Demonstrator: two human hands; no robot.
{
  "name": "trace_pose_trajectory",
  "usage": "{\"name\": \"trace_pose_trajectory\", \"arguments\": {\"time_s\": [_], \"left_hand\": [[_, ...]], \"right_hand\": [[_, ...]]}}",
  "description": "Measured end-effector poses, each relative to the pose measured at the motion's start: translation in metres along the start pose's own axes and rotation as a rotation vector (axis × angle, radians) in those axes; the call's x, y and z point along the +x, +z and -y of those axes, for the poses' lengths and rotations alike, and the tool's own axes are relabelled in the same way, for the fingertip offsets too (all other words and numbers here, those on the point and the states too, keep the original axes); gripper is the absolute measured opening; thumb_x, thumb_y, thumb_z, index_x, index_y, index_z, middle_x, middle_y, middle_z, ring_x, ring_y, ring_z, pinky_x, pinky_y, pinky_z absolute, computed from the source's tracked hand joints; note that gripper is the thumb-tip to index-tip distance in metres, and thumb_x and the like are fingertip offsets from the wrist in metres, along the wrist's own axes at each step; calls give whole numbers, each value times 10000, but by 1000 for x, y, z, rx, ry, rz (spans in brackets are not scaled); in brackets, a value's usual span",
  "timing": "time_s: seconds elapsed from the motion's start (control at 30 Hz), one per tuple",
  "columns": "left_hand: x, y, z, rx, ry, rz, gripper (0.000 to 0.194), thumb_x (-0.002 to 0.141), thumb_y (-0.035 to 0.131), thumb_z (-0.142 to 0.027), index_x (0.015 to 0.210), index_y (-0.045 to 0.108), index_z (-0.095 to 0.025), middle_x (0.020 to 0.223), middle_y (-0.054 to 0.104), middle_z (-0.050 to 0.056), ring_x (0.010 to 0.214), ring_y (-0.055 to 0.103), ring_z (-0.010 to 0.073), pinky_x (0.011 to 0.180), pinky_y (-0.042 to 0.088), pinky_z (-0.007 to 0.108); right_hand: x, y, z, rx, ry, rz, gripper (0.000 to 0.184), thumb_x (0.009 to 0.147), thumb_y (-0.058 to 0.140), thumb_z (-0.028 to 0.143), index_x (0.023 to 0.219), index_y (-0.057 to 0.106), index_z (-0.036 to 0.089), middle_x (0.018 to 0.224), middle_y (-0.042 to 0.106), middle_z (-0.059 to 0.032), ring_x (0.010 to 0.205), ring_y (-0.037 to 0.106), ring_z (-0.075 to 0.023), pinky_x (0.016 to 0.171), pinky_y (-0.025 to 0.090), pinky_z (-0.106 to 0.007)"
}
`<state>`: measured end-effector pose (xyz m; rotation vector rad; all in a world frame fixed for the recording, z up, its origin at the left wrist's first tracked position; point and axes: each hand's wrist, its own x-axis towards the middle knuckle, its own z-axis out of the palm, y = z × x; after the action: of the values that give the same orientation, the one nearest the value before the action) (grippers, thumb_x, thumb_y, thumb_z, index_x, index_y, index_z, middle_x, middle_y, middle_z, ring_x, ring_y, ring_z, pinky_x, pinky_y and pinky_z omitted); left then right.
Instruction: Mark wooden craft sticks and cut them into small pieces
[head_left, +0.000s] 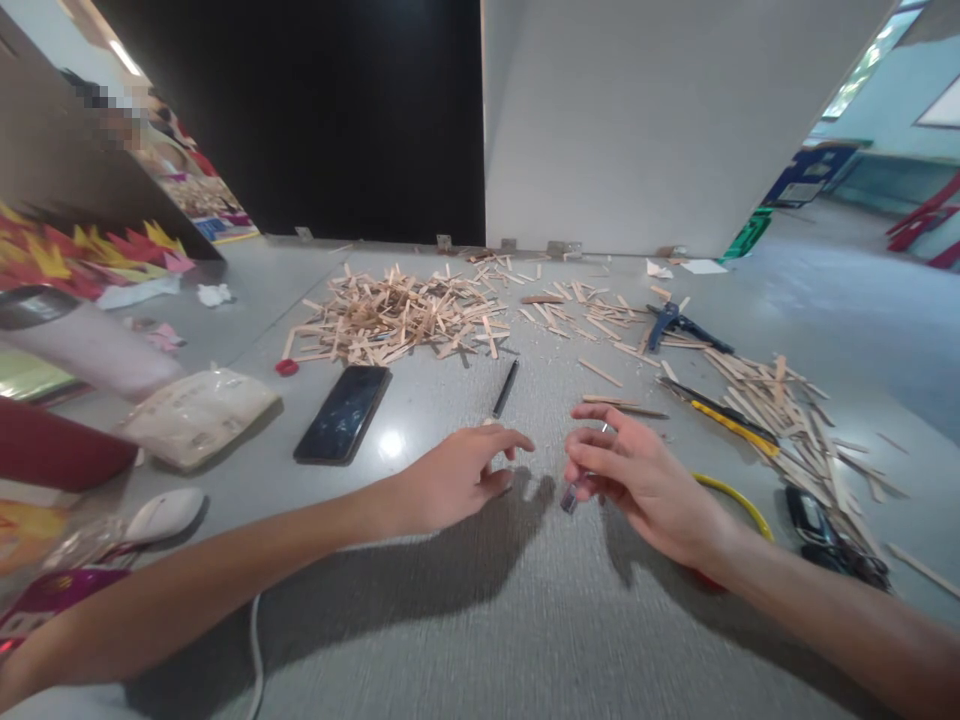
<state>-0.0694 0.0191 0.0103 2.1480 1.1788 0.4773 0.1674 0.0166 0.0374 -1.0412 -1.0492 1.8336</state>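
Note:
My left hand [457, 475] hovers above the grey table [420, 620] with its index finger stretched out and its thumb apart, holding nothing. Just beyond its fingers lies a black pen [507, 388]. My right hand [637, 470] has its fingers curled around a small see-through tube [571, 498], whose lower end sticks out below the fingers. Most of the tube is hidden by the hand, so its exact kind does not show. Past the right fingertips rest a few thin wooden sticks [622, 405].
A heap of flat wooden sticks [397, 310] lies before upright panels [675, 120]. To the left are a phone [342, 415], a plastic packet [202, 415] and a mouse [166, 514]. Pliers [679, 325], a yellow cutter [731, 425] and more sticks [821, 450] lie on the right.

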Motion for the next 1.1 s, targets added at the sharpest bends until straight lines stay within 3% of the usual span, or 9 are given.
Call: {"name": "trace_pose_trajectory", "arguments": {"time_s": [0.2,0.33,0.43,0.6,0.8,1.1], "left_hand": [[1,3,-10,-174,-4,-72,160,979,635,-190,1083,757,-186,844,769,15,657,649,127,679,518,235],[-2,8,-15,-447,37,-137,249,972,706,-325,1164,751,-174,780,751,7,600,640,120,601,505,217],[-4,11,-16,-580,111,-112,282,957,723,-311,1197,760,-166,823,773,23,595,649,105,605,522,205],[-5,14,-16,-667,107,-58,160,956,723,-273,1028,794,-150,714,732,5,573,647,92,575,503,179],[-7,19,-17,-771,4,-38,184,951,737,-329,993,764,-151,634,670,-25,523,622,94,520,506,178],[-10,18,-22,-782,-17,-35,178,935,749,-329,954,754,-153,613,667,-27,511,616,86,542,502,178]], "right_hand": [[1,1,-1,-13,8,71,692,698,1001,343,1154,493,229,785,663,70,609,659,-113,408,504,-171],[-3,3,-2,-27,68,152,714,750,987,375,1130,394,259,821,714,76,424,540,-35,345,428,-127],[-8,4,-6,12,118,237,697,801,963,342,1118,344,284,861,726,94,348,401,25,326,373,-90],[-11,3,-18,124,104,395,561,940,857,315,1116,324,302,756,637,166,352,284,20,344,451,-86],[-5,1,-21,195,64,520,426,1024,741,215,1106,332,301,840,663,151,383,262,7,371,517,-87],[-3,-4,-27,192,73,565,414,1038,725,227,1105,322,296,882,649,134,382,258,20,391,557,-118]]}}
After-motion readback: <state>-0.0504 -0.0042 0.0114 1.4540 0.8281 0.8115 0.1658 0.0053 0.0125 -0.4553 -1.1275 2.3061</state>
